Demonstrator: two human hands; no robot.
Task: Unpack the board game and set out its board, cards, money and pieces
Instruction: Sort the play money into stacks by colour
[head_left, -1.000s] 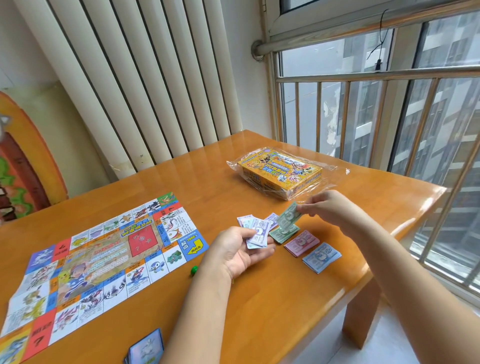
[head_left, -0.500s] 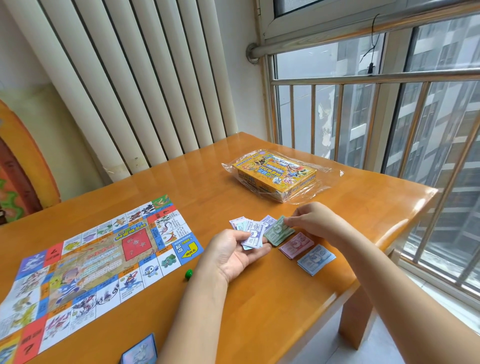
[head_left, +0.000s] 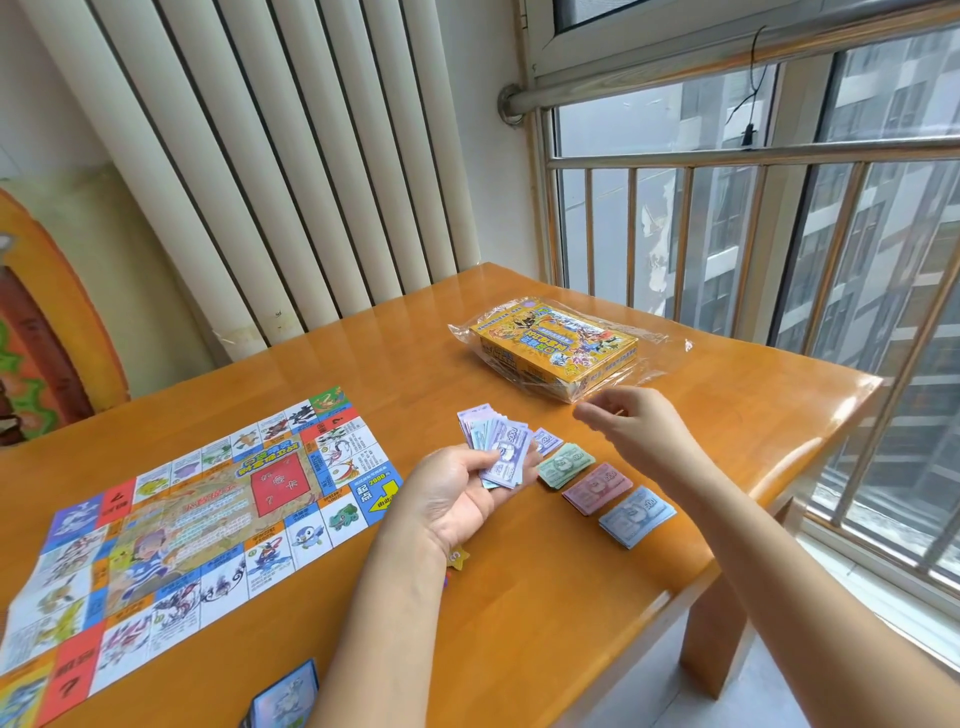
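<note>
Since the play notes (head_left: 501, 454) look thin, light & floppy, best pinch one by a corner. Left hand (head_left: 457, 501) grips them fanned just above the table (head_left: 363, 364); right hand (head_left: 631, 428) hovers empty, fingers loosely curled, nr the sorted piles (head_left: 597, 488).

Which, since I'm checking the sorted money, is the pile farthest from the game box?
The blue pile, last in the row after the green pile and pink pile.
</note>
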